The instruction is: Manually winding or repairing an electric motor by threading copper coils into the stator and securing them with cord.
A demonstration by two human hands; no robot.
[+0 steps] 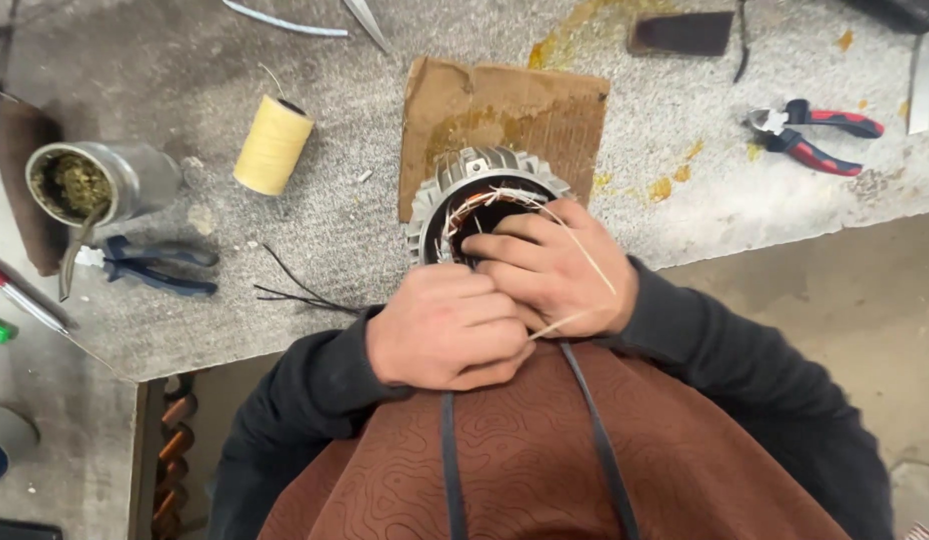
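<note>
Two hands meet at the near edge of the bench, and we see them pressed close together over a motor stator, a ribbed grey metal ring with copper windings inside. Our right hand lies across the ring's open mouth, fingers bent and reaching into the bore against the windings. Our left hand sits just below and touching it, curled into a loose fist, and it pinches a pale cord. The cord runs up over the back of the right hand toward the windings and ends just beside the left fingertips. Whether the right hand actually grips the cord or only presses on it, we cannot tell.

Under the stator, just beyond the fingertips, lies a stained piece of cardboard. Well to the left of the fingers stands a spool of yellow thread, and farther left a metal can with a greenish mess inside. Below the can rest blue-handled pliers, and a few thin black wires lie between those pliers and our left wrist. Far to the right of the fingers, well apart, are red-and-blue pliers. All of it sits on a grey, speckled bench top smeared with yellow stains. Below the hands we see a brown patterned apron with two dark straps, and dark sleeves on both arms.
</note>
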